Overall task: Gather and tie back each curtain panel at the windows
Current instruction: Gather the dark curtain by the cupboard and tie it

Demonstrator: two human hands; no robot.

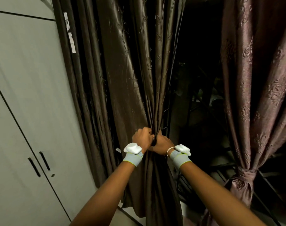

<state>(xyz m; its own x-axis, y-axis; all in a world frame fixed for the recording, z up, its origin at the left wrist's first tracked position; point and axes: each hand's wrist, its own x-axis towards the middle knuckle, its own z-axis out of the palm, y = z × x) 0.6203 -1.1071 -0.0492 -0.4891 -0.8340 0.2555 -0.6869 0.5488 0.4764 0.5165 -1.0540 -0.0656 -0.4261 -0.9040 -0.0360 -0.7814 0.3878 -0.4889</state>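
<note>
Both hands at the gathered waist of the dark brown curtain panel (135, 66). The fingers of the left hand (143, 136) are curled into the bunched folds and clench the fabric; the fingers of the right hand (161, 143) wrap round the same bundle from the right, their tips hidden behind the cloth. The two hands touch each other at the gather, knuckles toward the camera. Each wrist carries one grey band with a white device on top, the left wristband (133, 154) and the right wristband (181, 154); a thin white bracelet (169, 150) circles the right wrist. Both forearms reach up from the near edge, bare, converging on the curtain. The brown panel hangs centre-left, pinched narrow at the hands and flaring again below. Far right hangs a mauve embossed curtain panel (259, 79), already cinched low by a knotted tie (246, 173). Between the two panels lies a dark window opening (202, 79). At left stands a pale cabinet (25, 79) with two black door handles (39, 163). Count: two curtain panels, two hands, two wristbands, two handles, one bracelet
</note>
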